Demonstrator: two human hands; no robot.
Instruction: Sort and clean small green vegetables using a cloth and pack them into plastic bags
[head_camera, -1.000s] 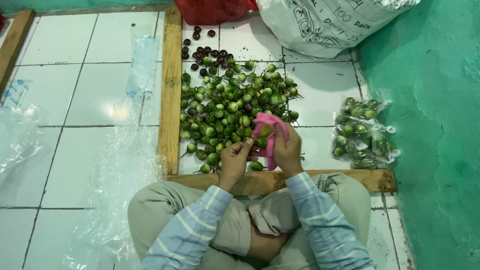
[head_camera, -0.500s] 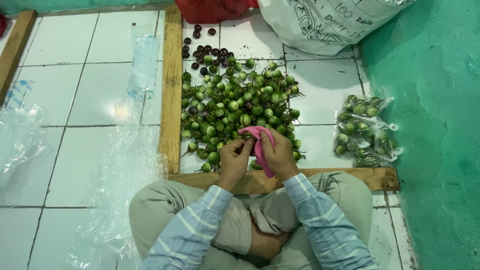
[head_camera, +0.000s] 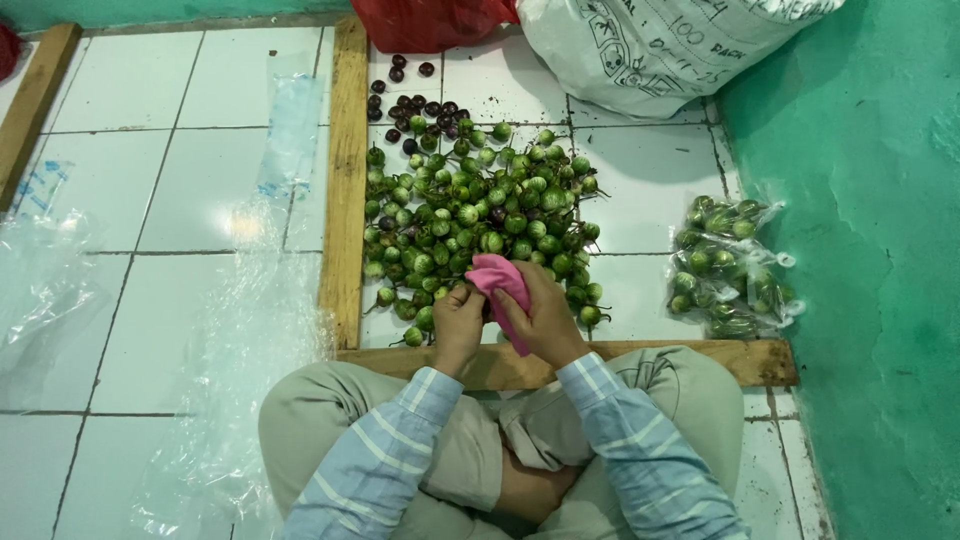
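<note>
You are holding a soft, crumpled pink cloth (head_camera: 500, 278) at the near edge of the pile of small round green eggplants (head_camera: 478, 215) on the white tiled floor (head_camera: 120, 180). Being light and limp, it is probably easiest gripped by a bunched fold. Your right hand (head_camera: 545, 318) is closing around its lower part, fingers curled tight. Your left hand (head_camera: 458, 322) is pinching narrowly at the cloth's left edge, just beside the nearest eggplants.
</note>
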